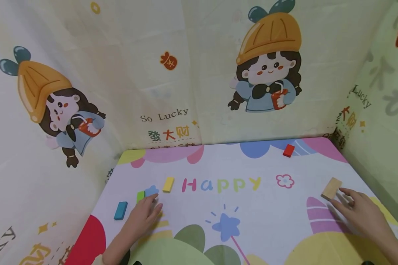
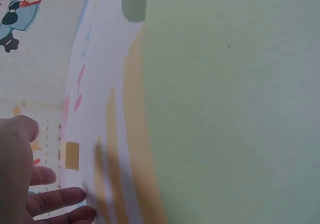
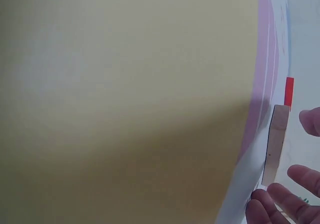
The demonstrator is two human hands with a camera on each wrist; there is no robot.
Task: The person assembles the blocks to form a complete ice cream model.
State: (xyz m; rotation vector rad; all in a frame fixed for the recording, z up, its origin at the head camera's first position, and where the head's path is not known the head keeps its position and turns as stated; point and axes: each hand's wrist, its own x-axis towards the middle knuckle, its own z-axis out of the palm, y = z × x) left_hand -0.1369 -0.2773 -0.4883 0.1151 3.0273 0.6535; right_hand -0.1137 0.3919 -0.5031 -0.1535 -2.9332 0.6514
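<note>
On the right of the table, a plain wooden block (image 1: pixel 331 188) lies flat. My right hand (image 1: pixel 363 211) is beside it, its thumb and fingertips right at the block's near and right edges in the head view. From the right wrist, a gap shows between the thumb (image 3: pixel 311 121) and the block. My left hand (image 1: pixel 140 217) hovers over the left side with relaxed fingers and holds nothing. Just beyond it is a green block (image 1: pixel 140 196), partly hidden by the fingers. A blue block (image 1: pixel 121 210) lies to its left, a yellow block (image 1: pixel 168 184) ahead of it.
A red block (image 1: pixel 288 150) lies near the table's back right edge. The printed tablecloth (image 1: pixel 268 209) carries the word Happy and coloured shapes. Behind the table and along both sides hangs a patterned cloth (image 1: pixel 212 73) with cartoon figures.
</note>
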